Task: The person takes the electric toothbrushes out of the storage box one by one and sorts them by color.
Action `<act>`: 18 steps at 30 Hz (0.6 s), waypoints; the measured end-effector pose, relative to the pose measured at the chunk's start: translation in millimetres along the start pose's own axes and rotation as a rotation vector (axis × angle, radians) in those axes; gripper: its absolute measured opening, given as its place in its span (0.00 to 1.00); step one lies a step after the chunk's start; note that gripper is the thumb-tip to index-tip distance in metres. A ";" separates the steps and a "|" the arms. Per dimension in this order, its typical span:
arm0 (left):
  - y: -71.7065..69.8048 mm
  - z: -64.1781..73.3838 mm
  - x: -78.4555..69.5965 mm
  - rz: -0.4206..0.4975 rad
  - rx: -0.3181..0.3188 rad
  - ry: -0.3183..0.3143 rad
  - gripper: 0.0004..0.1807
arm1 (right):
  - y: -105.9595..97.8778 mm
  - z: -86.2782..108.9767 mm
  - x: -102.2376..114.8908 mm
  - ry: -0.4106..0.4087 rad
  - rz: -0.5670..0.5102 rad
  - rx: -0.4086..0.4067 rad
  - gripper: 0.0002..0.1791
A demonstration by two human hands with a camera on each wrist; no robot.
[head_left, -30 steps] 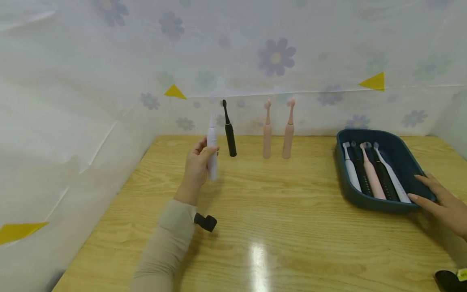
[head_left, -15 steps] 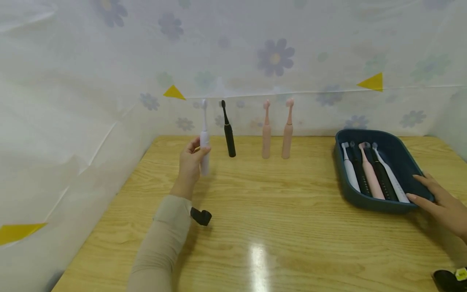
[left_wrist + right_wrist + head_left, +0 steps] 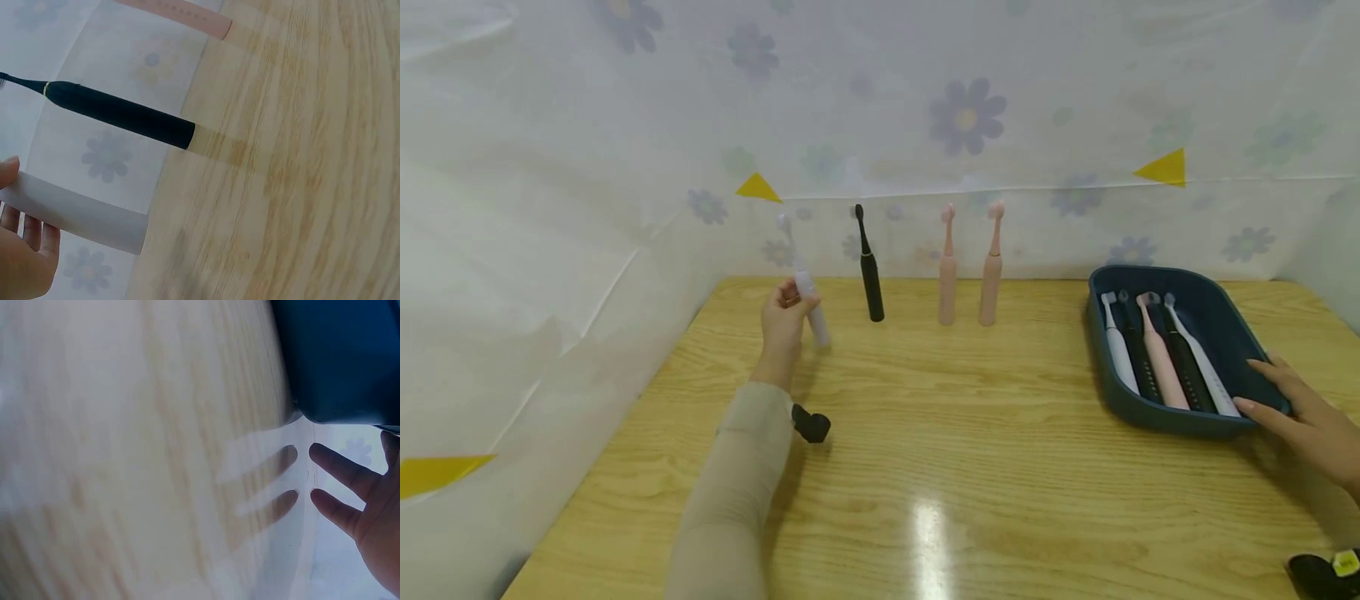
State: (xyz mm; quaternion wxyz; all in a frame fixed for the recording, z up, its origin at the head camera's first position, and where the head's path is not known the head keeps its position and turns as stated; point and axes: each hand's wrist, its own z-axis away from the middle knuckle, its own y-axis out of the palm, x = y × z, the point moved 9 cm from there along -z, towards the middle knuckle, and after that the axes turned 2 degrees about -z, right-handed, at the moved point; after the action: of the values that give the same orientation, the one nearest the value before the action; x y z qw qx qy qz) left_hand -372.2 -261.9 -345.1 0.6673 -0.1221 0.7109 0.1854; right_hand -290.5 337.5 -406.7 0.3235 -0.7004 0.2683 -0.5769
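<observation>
Left hand (image 3: 783,327) has the white brush (image 3: 806,284) pinched, tilted, near the black brush (image 3: 872,287)! Right hand (image 3: 1313,427), fingers spread, rests at the tray's (image 3: 1180,422) corner.

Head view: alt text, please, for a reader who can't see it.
The left hand holds a tilted white electric toothbrush, left of a black one and two pink ones standing on a wooden table. The right hand rests at the near-right corner of a dark blue tray containing five more toothbrushes.

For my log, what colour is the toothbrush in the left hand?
The toothbrush in the left hand is white, best seen in the head view.
</observation>
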 end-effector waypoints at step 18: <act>-7.3 -34.9 -2.9 -0.199 -0.028 0.122 0.21 | 0.7 0.2 4.3 0.004 0.004 0.011 0.38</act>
State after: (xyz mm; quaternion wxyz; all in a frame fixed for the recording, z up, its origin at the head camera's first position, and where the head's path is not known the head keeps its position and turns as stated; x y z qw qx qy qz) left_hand -400.4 -283.6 -341.6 0.6361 -0.2123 0.7320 0.1206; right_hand -289.5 333.9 -404.5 0.3281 -0.6970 0.2670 -0.5790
